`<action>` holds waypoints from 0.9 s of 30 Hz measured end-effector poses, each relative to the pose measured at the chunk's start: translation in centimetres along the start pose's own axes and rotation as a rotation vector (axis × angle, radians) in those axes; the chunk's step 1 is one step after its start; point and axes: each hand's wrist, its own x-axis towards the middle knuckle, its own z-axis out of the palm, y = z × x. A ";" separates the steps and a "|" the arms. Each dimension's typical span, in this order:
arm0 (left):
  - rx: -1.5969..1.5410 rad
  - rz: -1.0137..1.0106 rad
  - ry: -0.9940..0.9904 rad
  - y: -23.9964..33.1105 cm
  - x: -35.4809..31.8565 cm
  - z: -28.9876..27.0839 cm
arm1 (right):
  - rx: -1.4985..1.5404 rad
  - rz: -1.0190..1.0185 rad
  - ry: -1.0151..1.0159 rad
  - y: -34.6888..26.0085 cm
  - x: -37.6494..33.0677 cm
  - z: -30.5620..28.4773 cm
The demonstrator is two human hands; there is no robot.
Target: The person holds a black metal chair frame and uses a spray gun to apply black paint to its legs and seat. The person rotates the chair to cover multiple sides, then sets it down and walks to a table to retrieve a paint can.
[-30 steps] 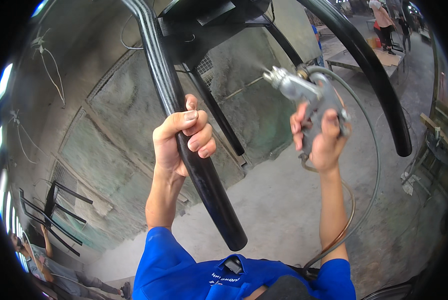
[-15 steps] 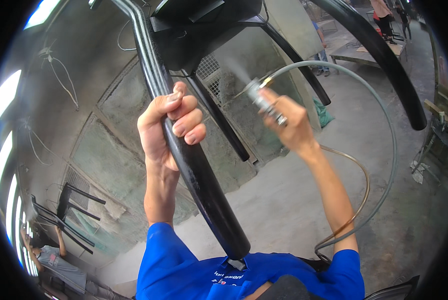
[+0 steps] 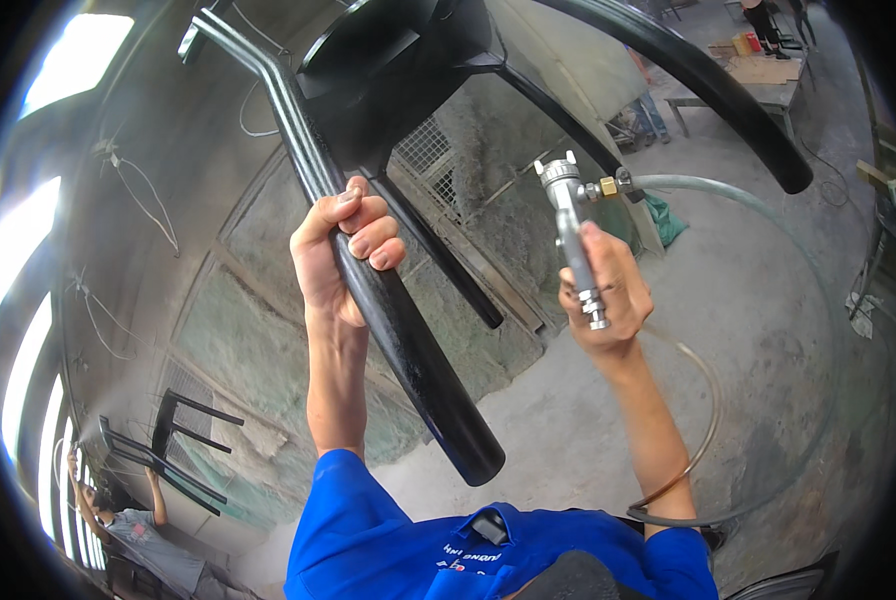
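The left hand [image 3: 340, 245] is wrapped around a smooth, glossy, rounded black leg [image 3: 423, 375] of the chair [image 3: 393, 90], which is high in front. Apart from it, the right hand [image 3: 616, 290] grips a silvery metal spray gun [image 3: 565, 195] with a curved, pale hose [image 3: 693, 183].

Your left grip [image 3: 343, 245] covers a stretch of the black leg [image 3: 423, 370], and the upper edge crops the black chair frame [image 3: 398, 110], so you can't see where the curved leg [image 3: 708, 85] joins it. Your right grip [image 3: 613, 295] hides part of the spray gun's [image 3: 566, 215] handle. The grey hose [image 3: 698, 184] blurs along its outer bend. Beyond, a person [image 3: 761, 25] on the desk [image 3: 713, 99] is cut off above; the red and yellow items [image 3: 743, 44] there are too small to identify.
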 end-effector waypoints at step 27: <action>0.082 0.031 0.008 1.2 -0.6 -6.2 | -0.049 1.564 0.244 9.3 -14.0 -0.2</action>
